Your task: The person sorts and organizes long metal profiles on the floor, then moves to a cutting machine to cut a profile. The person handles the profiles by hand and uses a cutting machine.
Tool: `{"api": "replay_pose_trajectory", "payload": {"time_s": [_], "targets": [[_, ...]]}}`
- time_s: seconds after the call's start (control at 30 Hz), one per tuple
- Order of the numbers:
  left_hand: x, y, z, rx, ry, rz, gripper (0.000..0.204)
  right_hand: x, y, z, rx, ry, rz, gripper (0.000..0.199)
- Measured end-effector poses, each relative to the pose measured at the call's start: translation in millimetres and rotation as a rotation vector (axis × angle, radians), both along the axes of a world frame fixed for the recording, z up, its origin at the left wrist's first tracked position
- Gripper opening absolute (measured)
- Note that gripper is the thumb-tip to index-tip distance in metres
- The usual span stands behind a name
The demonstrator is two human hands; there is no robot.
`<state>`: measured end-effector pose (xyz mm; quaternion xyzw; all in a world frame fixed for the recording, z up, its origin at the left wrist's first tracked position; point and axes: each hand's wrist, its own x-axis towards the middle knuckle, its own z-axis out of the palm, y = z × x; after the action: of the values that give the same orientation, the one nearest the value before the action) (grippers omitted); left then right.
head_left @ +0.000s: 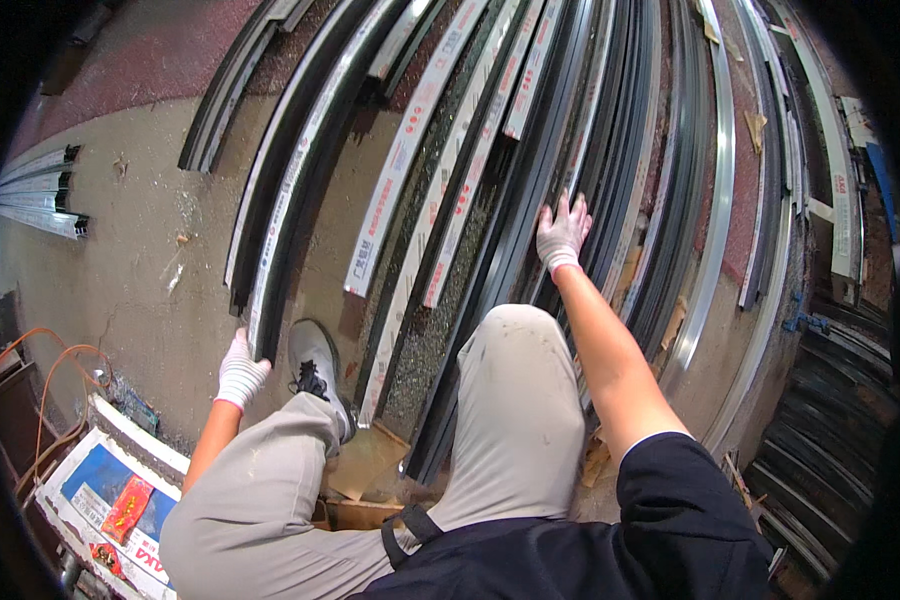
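My left hand (242, 372), in a white glove, is closed round the near end of a long dark metal profile (292, 190) with a strip of white printed film along its top. That end is beside my grey shoe (315, 360). On a row of dark metal profiles (530, 190) lying side by side, my gloved right hand (564, 232) rests with its fingers spread. Between the hands lie more profiles with white film (410, 150), running away from me. My bent knee covers part of the dark row.
A bundle of silvery profiles (40, 195) sticks in at the far left. Cardboard (365, 465) lies under the near ends. At lower left are a white-and-blue board (95, 500) and an orange cable (55, 350). Dark profiles (820, 450) are stacked at right.
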<state>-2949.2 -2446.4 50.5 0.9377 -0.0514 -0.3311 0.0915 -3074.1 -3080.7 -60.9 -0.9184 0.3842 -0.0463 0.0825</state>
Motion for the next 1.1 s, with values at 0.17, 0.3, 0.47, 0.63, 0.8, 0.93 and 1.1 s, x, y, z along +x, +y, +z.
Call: {"api": "replay_pose_trajectory", "payload": {"time_s": [0.17,0.3,0.47,0.63,0.8,0.93,1.1], "targets": [[-17.7,3.2,-10.1,-0.023,-0.178,-0.013,0.077,0.2,-0.9,-4.1,-0.026,-0.039,0.005,0.063],[-34.1,6.0,-12.5,-0.03,-0.276,-0.046,0.068,1.0,-2.5,-3.9,-0.003,-0.039,0.008,0.06],[-53.7,13.4,-7.5,-0.03,-0.332,-0.045,0.069,0.3,-4.0,-5.6,0.016,-0.046,0.012,0.061],[-67.3,12.9,3.5,-0.178,-0.502,-0.178,0.072,-0.2,-5.6,-7.7,-0.009,-0.061,0.034,0.06],[-85.9,4.9,22.2,-0.218,-0.574,-0.126,0.071,1.7,-6.6,-3.0,0.001,-0.017,0.037,0.061],[-90.0,-4.8,35.0,-0.352,-0.637,-0.065,0.068,1.5,-6.9,1.3,0.062,0.004,0.049,0.078],[-83.1,-12.4,50.8,-0.457,-0.612,-0.063,0.065,-11.5,-1.9,4.2,0.085,-0.005,0.114,0.082]]}}
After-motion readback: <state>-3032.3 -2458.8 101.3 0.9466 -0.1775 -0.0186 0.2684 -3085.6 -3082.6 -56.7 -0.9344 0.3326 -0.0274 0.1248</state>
